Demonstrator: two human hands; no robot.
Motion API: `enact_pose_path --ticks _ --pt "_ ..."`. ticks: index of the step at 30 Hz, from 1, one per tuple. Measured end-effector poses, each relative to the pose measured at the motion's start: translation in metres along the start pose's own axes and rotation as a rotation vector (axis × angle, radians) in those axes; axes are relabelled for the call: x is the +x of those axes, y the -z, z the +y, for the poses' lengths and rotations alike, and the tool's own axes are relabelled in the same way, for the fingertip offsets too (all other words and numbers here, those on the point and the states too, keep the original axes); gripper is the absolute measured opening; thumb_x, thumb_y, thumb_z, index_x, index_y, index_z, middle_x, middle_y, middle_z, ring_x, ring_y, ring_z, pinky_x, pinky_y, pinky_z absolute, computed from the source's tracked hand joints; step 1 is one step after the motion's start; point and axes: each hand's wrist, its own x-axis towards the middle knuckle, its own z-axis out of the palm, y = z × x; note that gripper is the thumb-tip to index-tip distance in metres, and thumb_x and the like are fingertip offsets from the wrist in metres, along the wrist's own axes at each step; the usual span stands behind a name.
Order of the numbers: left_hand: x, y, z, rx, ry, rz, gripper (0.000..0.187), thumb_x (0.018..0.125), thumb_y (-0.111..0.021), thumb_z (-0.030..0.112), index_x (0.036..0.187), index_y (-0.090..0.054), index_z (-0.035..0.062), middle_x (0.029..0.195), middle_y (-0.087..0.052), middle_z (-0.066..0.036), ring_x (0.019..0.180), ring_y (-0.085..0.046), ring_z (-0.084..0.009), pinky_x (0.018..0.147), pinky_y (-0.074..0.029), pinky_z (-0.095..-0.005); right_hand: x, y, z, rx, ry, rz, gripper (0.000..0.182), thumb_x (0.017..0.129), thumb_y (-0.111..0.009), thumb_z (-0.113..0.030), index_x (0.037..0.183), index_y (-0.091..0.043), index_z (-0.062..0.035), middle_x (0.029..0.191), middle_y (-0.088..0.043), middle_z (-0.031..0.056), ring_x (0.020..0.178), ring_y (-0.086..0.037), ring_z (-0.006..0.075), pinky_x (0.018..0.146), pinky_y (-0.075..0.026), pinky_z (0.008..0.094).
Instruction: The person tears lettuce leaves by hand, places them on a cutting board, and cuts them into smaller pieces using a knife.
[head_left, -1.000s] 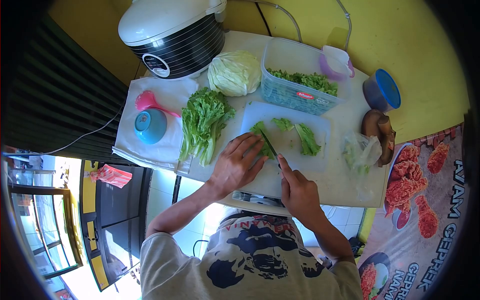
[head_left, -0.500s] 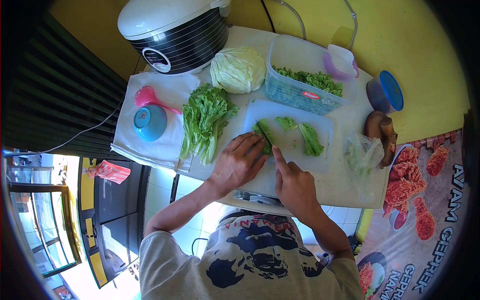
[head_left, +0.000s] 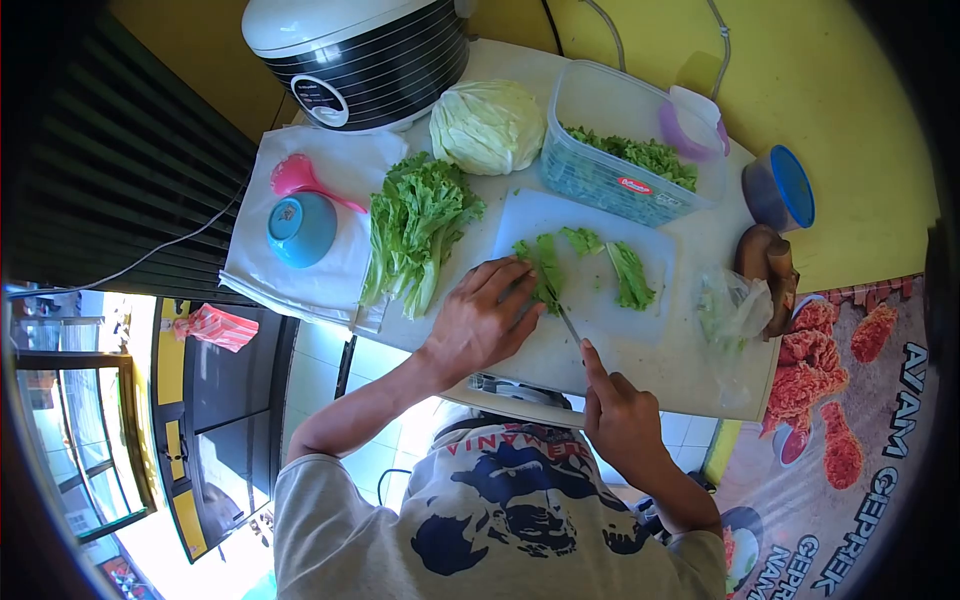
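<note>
My right hand (head_left: pixel 618 405) is closed round a knife (head_left: pixel 567 324), its index finger stretched along the back of the blade. The blade's tip is at a green leaf (head_left: pixel 546 268) on the white cutting board (head_left: pixel 625 322). My left hand (head_left: pixel 490 315) presses down on the left end of that leaf, fingers bent over it. Two cut leaf pieces lie further right on the board, a small one (head_left: pixel 582 240) and a longer one (head_left: pixel 631 276). Left of the board rests a bunch of lettuce (head_left: pixel 415 225). Behind the board, a clear container (head_left: pixel 610 190) holds chopped greens (head_left: pixel 645 160).
A cabbage (head_left: pixel 488 127) and a rice cooker (head_left: pixel 365 65) stand at the back. At left are a blue bowl (head_left: pixel 301 230) and a pink ladle (head_left: pixel 296 177). A blue-lidded tub (head_left: pixel 778 188), a brown object (head_left: pixel 765 265) and a plastic bag (head_left: pixel 735 325) are at right.
My right hand has drawn the knife back toward me and to the right, away from the leaf's middle. My left hand stays on the leaf. The whole view has shifted slightly.
</note>
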Motion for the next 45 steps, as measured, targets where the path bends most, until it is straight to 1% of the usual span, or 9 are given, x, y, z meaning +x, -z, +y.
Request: enact_pose_path --ticks 5,9,13,17,20,26,32,37,45 --pt "0.007 0.001 -0.016 -0.124 0.08 0.041 0.039 0.09 -0.079 0.015 0.123 -0.07 -0.0038 0.12 -0.068 -0.02 0.111 -0.066 -0.038 0.095 -0.056 -0.0458 0.012 0.021 0.002 0.191 0.025 0.11 0.052 0.097 -0.063 -0.004 0.149 -0.053 -0.0049 0.078 -0.069 0.0125 0.054 -0.065 0.0278 0.051 -0.052 0.0404" --pt "0.019 0.001 -0.011 0.016 0.149 0.129 0.043 0.093 -0.075 0.011 0.131 -0.063 -0.0036 0.116 -0.067 -0.022 0.104 -0.064 -0.0412 0.093 -0.054 -0.0487 0.044 0.005 0.012 0.564 -0.284 0.179 0.02 0.106 -0.059 -0.012 0.122 -0.057 -0.0002 0.09 -0.074 0.0178 0.066 -0.072 0.0302 0.062 -0.055 0.0391" --pt "0.02 0.002 -0.017 0.013 0.156 0.084 0.043 0.093 -0.073 0.007 0.133 -0.062 -0.0034 0.108 -0.066 -0.021 0.1 -0.064 -0.0417 0.091 -0.053 -0.0494 0.081 -0.02 0.017 0.657 -0.161 0.305 0.028 0.101 -0.068 -0.011 0.124 -0.057 -0.0002 0.096 -0.074 0.017 0.072 -0.071 0.0238 0.064 -0.054 0.0357" --pt "0.022 0.001 -0.025 -0.067 0.244 0.056 0.041 0.091 -0.073 0.006 0.13 -0.064 -0.0019 0.105 -0.066 -0.021 0.098 -0.064 -0.0411 0.087 -0.053 -0.0496 0.098 -0.017 0.005 0.592 -0.208 0.231 0.042 0.092 -0.077 -0.011 0.128 -0.057 -0.0016 0.097 -0.072 0.0123 0.065 -0.066 0.0237 0.064 -0.053 0.0362" --pt "0.021 0.0 -0.026 -0.087 0.252 0.068 0.038 0.091 -0.073 0.006 0.128 -0.066 -0.0013 0.105 -0.066 -0.02 0.098 -0.065 -0.0408 0.086 -0.054 -0.0496 0.103 -0.024 0.004 0.506 -0.083 0.321 0.042 0.092 -0.077 -0.01 0.128 -0.058 -0.0012 0.096 -0.071 0.0127 0.063 -0.064 0.0261 0.062 -0.052 0.0383" --pt "0.018 0.001 -0.02 0.011 0.159 0.163 0.033 0.09 -0.076 0.006 0.122 -0.071 0.0029 0.109 -0.067 -0.015 0.099 -0.066 -0.0353 0.086 -0.054 -0.0464 0.096 -0.01 0.005 0.477 -0.186 0.239 0.049 0.095 -0.07 -0.006 0.141 -0.053 -0.0009 0.098 -0.07 0.0191 0.071 -0.069 0.0336 0.066 -0.054 0.0429" --pt "0.001 0.012 -0.004 0.07 -0.148 0.015 0.031 0.087 -0.08 0.014 0.118 -0.076 0.0127 0.116 -0.069 -0.007 0.113 -0.066 -0.0265 0.101 -0.05 -0.0465 0.038 0.003 -0.006 0.427 0.008 0.074 0.066 0.099 -0.054 0.004 0.161 -0.032 0.0 0.104 -0.067 0.0246 0.077 -0.069 0.0395 0.07 -0.057 0.0481" --pt "-0.009 0.001 -0.005 0.117 -0.138 -0.064 0.032 0.087 -0.081 0.02 0.118 -0.077 0.0145 0.121 -0.068 -0.006 0.119 -0.063 -0.026 0.11 -0.045 -0.0507 0.006 0.001 -0.005 0.317 -0.029 -0.045 0.073 0.097 -0.056 0.004 0.164 -0.029 -0.0035 0.094 -0.062 0.0205 0.071 -0.066 0.0389 0.066 -0.056 0.0487" --pt "-0.008 0.001 -0.004 0.117 -0.131 -0.069 0.035 0.086 -0.081 0.02 0.121 -0.077 0.0148 0.121 -0.067 -0.006 0.121 -0.062 -0.0262 0.11 -0.045 -0.05 -0.004 0.004 -0.006 0.29 -0.064 -0.081 0.072 0.095 -0.059 0.003 0.162 -0.034 -0.0032 0.091 -0.061 0.019 0.066 -0.065 0.0372 0.062 -0.056 0.0482"
